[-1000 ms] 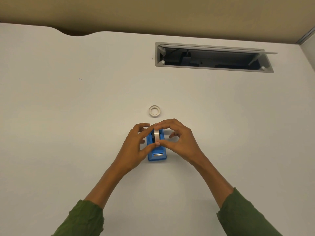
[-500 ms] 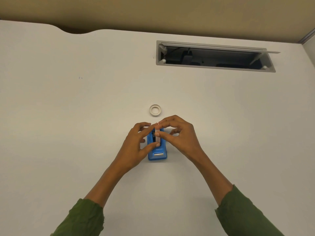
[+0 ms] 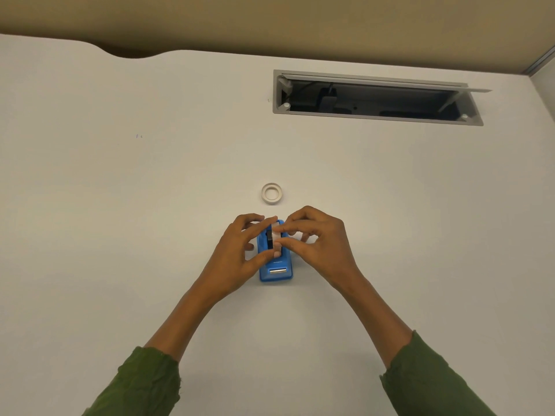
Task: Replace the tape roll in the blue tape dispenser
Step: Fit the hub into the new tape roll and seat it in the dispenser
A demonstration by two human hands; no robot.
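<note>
A blue tape dispenser [image 3: 277,273] stands on the white table [image 3: 120,235], its metal cutter facing me. A white tape roll [image 3: 276,235] stands on edge in the dispenser's slot beside a black hub. My right hand [image 3: 318,244] pinches the roll between thumb and forefinger. My left hand [image 3: 240,253] holds the dispenser's left side, thumb low on the body, fingertips at the far end. A second white ring-shaped roll [image 3: 272,193] lies flat on the table just beyond the hands. The roll's lower half is hidden inside the dispenser.
A rectangular cable hatch [image 3: 375,97] with its lid raised is set into the table at the back right. The table's far edge has a curved notch [image 3: 132,54] at the back left. A beige partition wall [image 3: 270,22] stands behind.
The tape roll has gone from held above the dispenser down into its slot. Both hands stayed around the dispenser, fingers drawn a little closer.
</note>
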